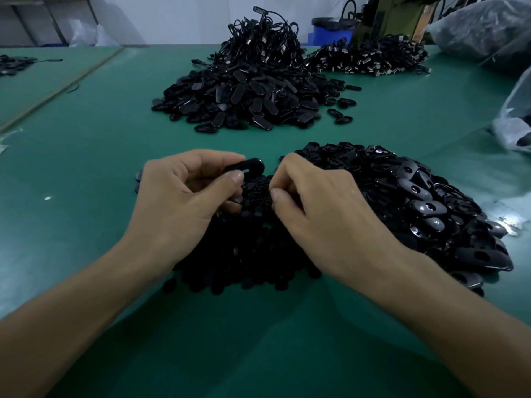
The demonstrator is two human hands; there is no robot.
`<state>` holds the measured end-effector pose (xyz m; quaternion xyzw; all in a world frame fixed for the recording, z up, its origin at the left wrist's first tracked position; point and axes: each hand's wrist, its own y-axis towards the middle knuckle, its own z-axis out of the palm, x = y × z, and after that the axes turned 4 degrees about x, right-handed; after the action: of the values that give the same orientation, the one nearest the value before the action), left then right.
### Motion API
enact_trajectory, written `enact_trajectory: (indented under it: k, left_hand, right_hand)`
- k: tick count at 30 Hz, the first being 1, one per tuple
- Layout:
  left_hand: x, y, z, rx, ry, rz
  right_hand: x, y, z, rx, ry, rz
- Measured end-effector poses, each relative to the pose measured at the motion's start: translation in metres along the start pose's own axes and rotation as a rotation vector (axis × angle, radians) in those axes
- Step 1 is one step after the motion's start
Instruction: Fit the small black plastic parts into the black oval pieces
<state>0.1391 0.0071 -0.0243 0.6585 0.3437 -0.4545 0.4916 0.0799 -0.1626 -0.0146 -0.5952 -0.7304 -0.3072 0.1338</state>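
Note:
My left hand (184, 196) grips a black oval piece (250, 166) between thumb and curled fingers, held just above a low heap of small black plastic parts (247, 254). My right hand (313, 205) sits over the same heap, thumb and fingers curled together at the pile's top; whether they pinch a small part I cannot tell, since the fingertips hide it. A wide pile of black oval pieces (431, 202) lies right of my right hand.
A second mound of oval pieces (247, 101) lies further back on the green table (86, 168). Behind it rise heaps of black cables (261, 44) and connectors (370, 57). Clear plastic bags (514, 122) sit at the right edge. A blue bin (330, 33) stands behind.

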Motion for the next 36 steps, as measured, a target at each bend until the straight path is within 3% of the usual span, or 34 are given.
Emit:
enact_trajectory:
  k: [9, 14, 22, 28, 36]
  left_hand:
    - [0.0014, 0.0001, 0.0001, -0.019, -0.022, -0.024]
    - [0.0034, 0.0005, -0.0017, -0.015, 0.001, -0.023]
    - [0.0040, -0.0023, -0.0007, 0.010, 0.055, -0.005]
    - [-0.0001, -0.0060, 0.0015, 0.071, 0.100, 0.034]
    - [0.0010, -0.0062, 0.0027, 0.102, 0.114, 0.068]
  right_hand:
    - [-0.0045, 0.0021, -0.0010, -0.087, -0.023, 0.012]
    - [-0.0073, 0.0018, -0.0001, -0.066, 0.088, 0.057]
    - [-0.0048, 0.0033, -0.0023, -0.165, 0.116, -0.027]
    - [-0.0051, 0.0046, -0.0026, -0.176, 0.378, 0.046]
    - [-0.0018, 0.0050, 0.0005, -0.173, 0.409, 0.035]
